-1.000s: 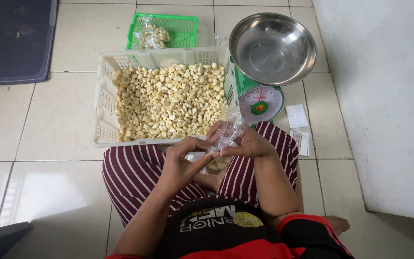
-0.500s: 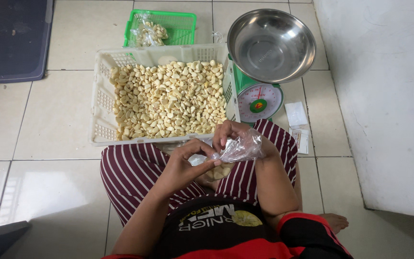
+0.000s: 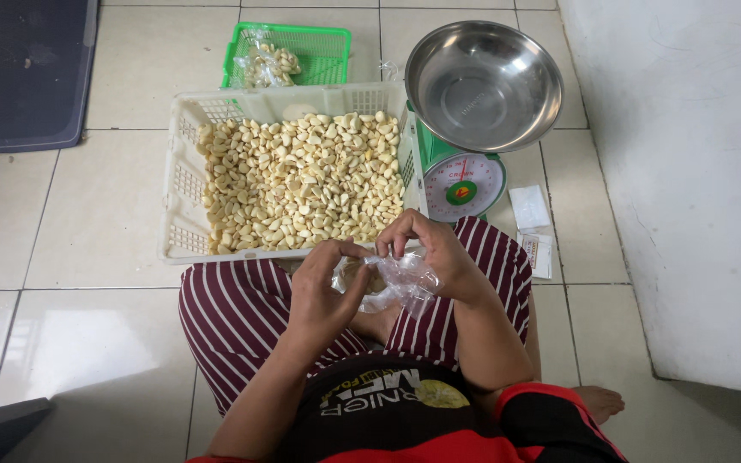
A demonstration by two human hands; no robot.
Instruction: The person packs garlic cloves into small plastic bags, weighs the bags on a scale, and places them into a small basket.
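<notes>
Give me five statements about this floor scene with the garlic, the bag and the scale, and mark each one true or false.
1. Both the left hand and the right hand hold the clear plastic bag over the lap. True.
2. The metal bowl on the green scale is full of cloves. False: the bowl is empty.
3. The white basket holds a heap of peeled garlic cloves. True.
4. The small green basket lies to the right of the scale. False: it lies behind the white basket, left of the scale.
5. The person wears plain blue trousers. False: the striped trousers are dark red and white.
</notes>
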